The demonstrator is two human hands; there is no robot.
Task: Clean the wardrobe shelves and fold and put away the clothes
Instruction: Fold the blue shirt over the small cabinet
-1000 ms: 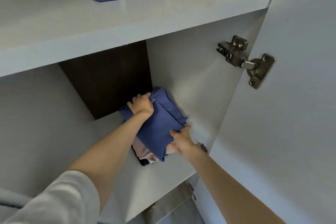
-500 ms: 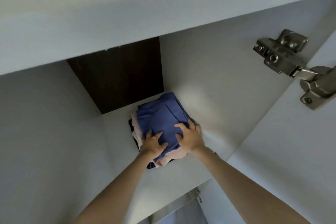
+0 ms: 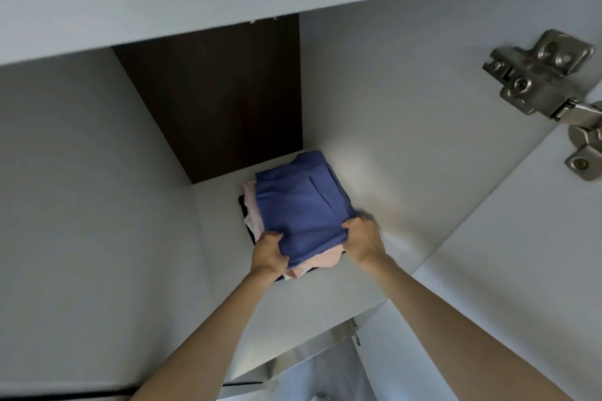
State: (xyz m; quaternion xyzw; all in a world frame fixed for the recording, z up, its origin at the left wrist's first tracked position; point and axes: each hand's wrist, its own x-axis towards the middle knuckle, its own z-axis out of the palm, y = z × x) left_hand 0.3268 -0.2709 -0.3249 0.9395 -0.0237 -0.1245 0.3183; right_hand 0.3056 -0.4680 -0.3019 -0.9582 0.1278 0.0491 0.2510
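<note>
Folded blue cloth garment [image 3: 303, 205] tops pink and black folded pile [image 3: 321, 261], back right of white wardrobe shelf [image 3: 325, 299]. Palms lay flat on top half second ago; now left hand [image 3: 268, 254] grasps garment's near-left corner, right hand [image 3: 363, 239] its near-right. Judged: squaring pile, placement nearly complete.

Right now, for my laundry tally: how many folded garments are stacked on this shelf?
3 by colour: the blue garment on top, gripped by the left hand and right hand; the pink garment beneath it; the black garment at the bottom. Others may be hidden between.
</note>
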